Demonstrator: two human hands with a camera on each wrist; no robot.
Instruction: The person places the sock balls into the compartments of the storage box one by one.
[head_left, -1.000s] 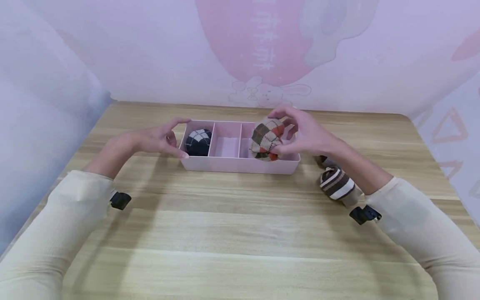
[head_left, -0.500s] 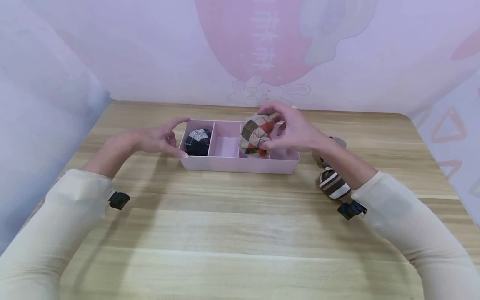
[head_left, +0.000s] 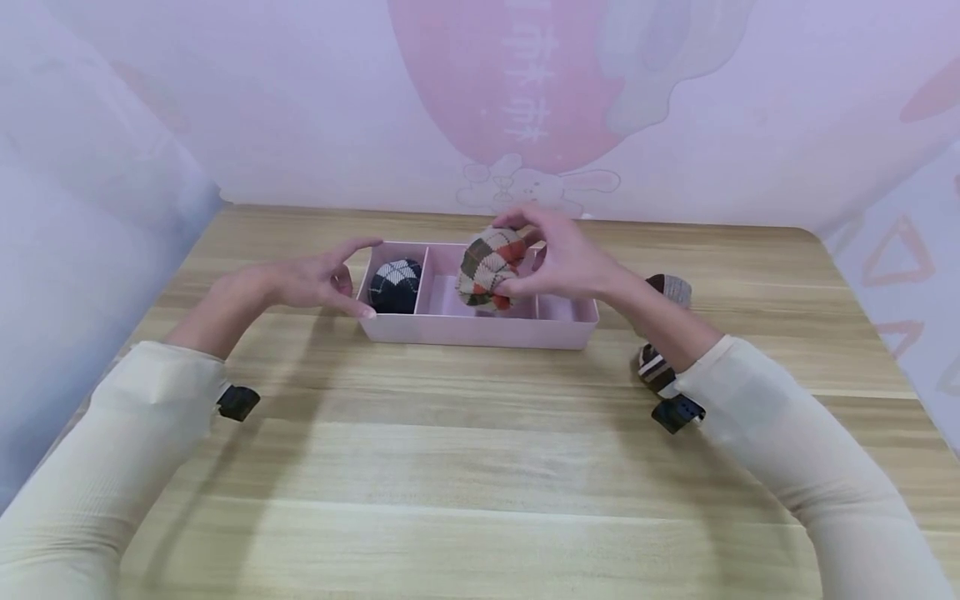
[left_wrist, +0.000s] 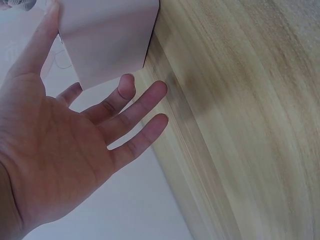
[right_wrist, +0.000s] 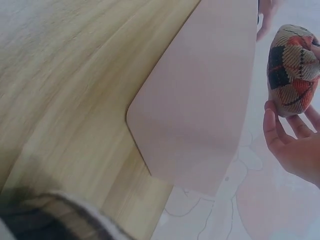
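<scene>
The right hand (head_left: 562, 262), gripping the argyle sock ball (head_left: 491, 267), has carried it leftward from the tray's (head_left: 480, 331) right end to over the middle compartment, while the open left hand (head_left: 300, 279) steadies the tray's left end.

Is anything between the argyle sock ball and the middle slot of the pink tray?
Nothing visible. The right hand holds the beige, brown and orange argyle sock ball just above the pink plastic tray; its middle compartment looks bare. The black and white sock ball sits in the left compartment.
</scene>
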